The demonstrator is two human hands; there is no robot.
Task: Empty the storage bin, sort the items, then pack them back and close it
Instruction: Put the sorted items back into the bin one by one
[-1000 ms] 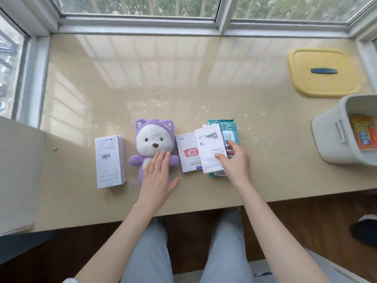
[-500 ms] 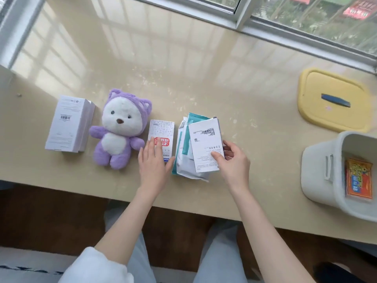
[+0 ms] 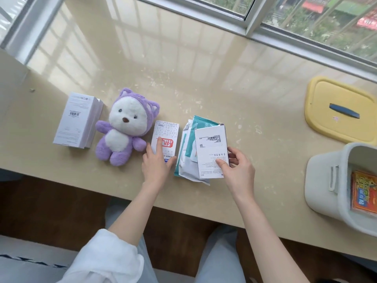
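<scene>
We see one beige counter under the window, and everything sits on it. One white bin stands at the near right edge, uncovered, its mouth open toward us. One yellow lid with a blue handle lies flat just beyond the bin, apart from it.

Out on the counter we count seven items. One purple plush lies on its back left of centre. Of three boxes, the big box is the largest; it lies on its side at the far left, just beside the plush. One teal wipes pack and one white pouch lie stacked at centre, and the flat box rests on top of them with its barcode up. The small box, printed with a red mark, lies between the plush and the stack, near both. We see one orange packet, inside the bin against its right wall.

Both forearms reach in from the near edge. Our left hand lies palm down on the near end of the small box, fingers straight, the index finger stretched along its top and the thumb out to the right. Our right hand pinches the near right corner of the flat box, thumb on its face and curled fingers at its right edge.
</scene>
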